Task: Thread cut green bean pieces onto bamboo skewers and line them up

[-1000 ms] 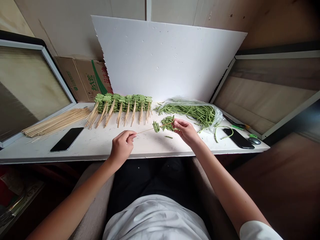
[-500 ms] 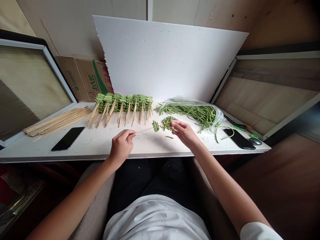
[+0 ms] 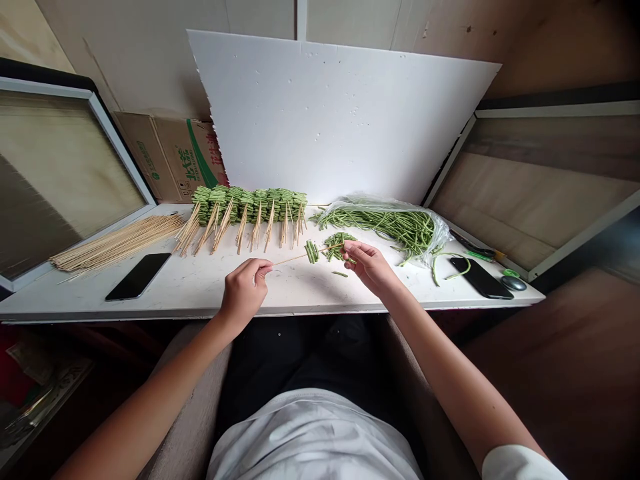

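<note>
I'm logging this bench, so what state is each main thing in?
Skewer: held, partly threaded
Left hand: pinching skewer
Right hand: pinched at skewer's other end
Loaded skewers: stacked
Bare skewers: piled
Bean pieces: cut, heaped
Long beans: uncut
Plastic bag: open, beans protruding
Left phone: flat, screen dark
Right phone: flat, screen dark

A white board (image 3: 345,113) stands before a pale wall (image 3: 260,17), behind a white table (image 3: 300,290); the blurred brown surface (image 3: 575,360) may be wood.

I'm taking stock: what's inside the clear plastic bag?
Long green beans lie in the clear plastic bag, some sticking out of it. The top beans cover whatever is at the bottom, so that cannot be seen.
</note>
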`<state>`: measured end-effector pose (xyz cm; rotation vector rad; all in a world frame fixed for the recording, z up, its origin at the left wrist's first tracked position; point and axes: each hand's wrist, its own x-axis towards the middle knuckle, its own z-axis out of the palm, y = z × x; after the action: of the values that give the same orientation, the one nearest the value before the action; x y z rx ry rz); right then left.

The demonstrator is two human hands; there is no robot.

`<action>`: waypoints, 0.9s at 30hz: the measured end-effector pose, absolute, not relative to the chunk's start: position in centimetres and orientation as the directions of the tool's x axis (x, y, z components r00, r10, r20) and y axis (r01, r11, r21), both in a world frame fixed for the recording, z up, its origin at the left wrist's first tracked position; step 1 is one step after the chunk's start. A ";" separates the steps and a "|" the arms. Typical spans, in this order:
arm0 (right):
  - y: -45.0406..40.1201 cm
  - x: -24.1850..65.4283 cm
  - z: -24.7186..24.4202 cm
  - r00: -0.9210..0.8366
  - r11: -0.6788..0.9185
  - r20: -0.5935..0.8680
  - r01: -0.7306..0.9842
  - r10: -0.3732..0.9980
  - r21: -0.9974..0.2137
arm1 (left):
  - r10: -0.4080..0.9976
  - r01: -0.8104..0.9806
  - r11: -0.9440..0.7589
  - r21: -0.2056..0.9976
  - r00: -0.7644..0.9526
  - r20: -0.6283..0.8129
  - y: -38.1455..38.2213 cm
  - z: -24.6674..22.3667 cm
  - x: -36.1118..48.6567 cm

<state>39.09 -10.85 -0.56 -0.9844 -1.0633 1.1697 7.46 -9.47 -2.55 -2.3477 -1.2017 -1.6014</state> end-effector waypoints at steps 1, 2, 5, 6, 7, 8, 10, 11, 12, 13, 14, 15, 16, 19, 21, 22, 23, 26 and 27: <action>-10.9 39.1 -0.6 0.071 0.132 0.119 -0.213 0.990 -0.968 | 0.566 0.625 -0.692 0.362 0.157 0.809 -9.5 -2.6 7.5; -10.9 39.1 -0.6 0.070 0.132 0.119 -0.214 0.990 -0.968 | 0.569 0.628 -0.689 0.363 0.157 0.807 -9.4 -2.6 7.5; -10.9 39.0 -0.6 0.073 0.137 0.124 -0.219 0.990 -0.966 | 0.572 0.629 -0.686 0.364 0.159 0.804 -9.4 -2.6 7.4; -10.9 38.9 -0.5 0.072 0.137 0.124 -0.219 0.990 -0.966 | 0.574 0.628 -0.687 0.365 0.161 0.803 -9.4 -2.6 7.4; -10.9 38.9 -0.5 0.071 0.137 0.124 -0.221 0.990 -0.966 | 0.574 0.627 -0.688 0.365 0.163 0.803 -9.4 -2.6 7.4; -10.9 38.8 -0.5 0.069 0.135 0.122 -0.227 0.990 -0.964 | 0.575 0.625 -0.689 0.366 0.164 0.802 -9.4 -2.6 7.4; -11.0 38.7 -0.5 0.068 0.132 0.119 -0.252 0.991 -0.959 | 0.577 0.625 -0.689 0.368 0.164 0.801 -9.4 -2.6 7.4; -11.0 38.7 -0.4 0.071 0.132 0.117 -0.266 0.991 -0.955 | 0.576 0.625 -0.688 0.368 0.163 0.801 -9.4 -2.6 7.4; -11.0 38.7 -0.4 0.076 0.132 0.115 -0.277 0.990 -0.952 | 0.575 0.625 -0.689 0.367 0.162 0.802 -9.4 -2.6 7.4; -11.0 38.6 -0.4 0.081 0.132 0.113 -0.282 0.990 -0.950 | 0.571 0.624 -0.691 0.365 0.161 0.805 -9.4 -2.6 7.4; -11.0 38.6 -0.4 0.087 0.133 0.113 -0.281 0.990 -0.950 | 0.566 0.621 -0.695 0.363 0.162 0.808 -9.4 -2.7 7.4; -11.0 38.6 -0.4 0.094 0.134 0.112 -0.278 0.989 -0.951 | 0.560 0.617 -0.700 0.359 0.163 0.812 -9.3 -2.7 7.4; -11.0 38.6 -0.5 0.100 0.133 0.110 -0.274 0.989 -0.952 | 0.555 0.614 -0.705 0.356 0.164 0.816 -9.3 -2.7 7.4; -11.0 38.6 -0.6 0.114 0.128 0.099 -0.286 0.989 -0.950 | 0.558 0.614 -0.704 0.358 0.165 0.813 -9.3 -2.8 7.4; -11.0 38.5 -0.6 0.123 0.124 0.089 -0.307 0.988 -0.944 | 0.565 0.618 -0.698 0.362 0.164 0.809 -9.3 -2.8 7.4; -11.0 38.5 -0.5 0.128 0.122 0.085 -0.316 0.988 -0.941 | 0.565 0.618 -0.698 0.362 0.163 0.809 -9.3 -2.8 7.4; -11.1 38.4 -0.5 0.134 0.120 0.081 -0.322 0.988 -0.939 | 0.562 0.617 -0.700 0.360 0.164 0.811 -9.4 -2.8 7.4; -11.2 38.2 -0.3 0.147 0.119 0.075 -0.317 0.986 -0.941 | 0.545 0.616 -0.709 0.343 0.170 0.821 -9.4 -2.7 7.4; -11.2 38.1 -0.3 0.151 0.120 0.076 -0.314 0.986 -0.942 | 0.537 0.615 -0.713 0.336 0.171 0.826 -9.4 -2.7 7.4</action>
<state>38.09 -11.20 -0.28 -0.9593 -0.9171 1.1758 7.43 -9.42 -2.69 -2.3455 -1.1565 -1.6012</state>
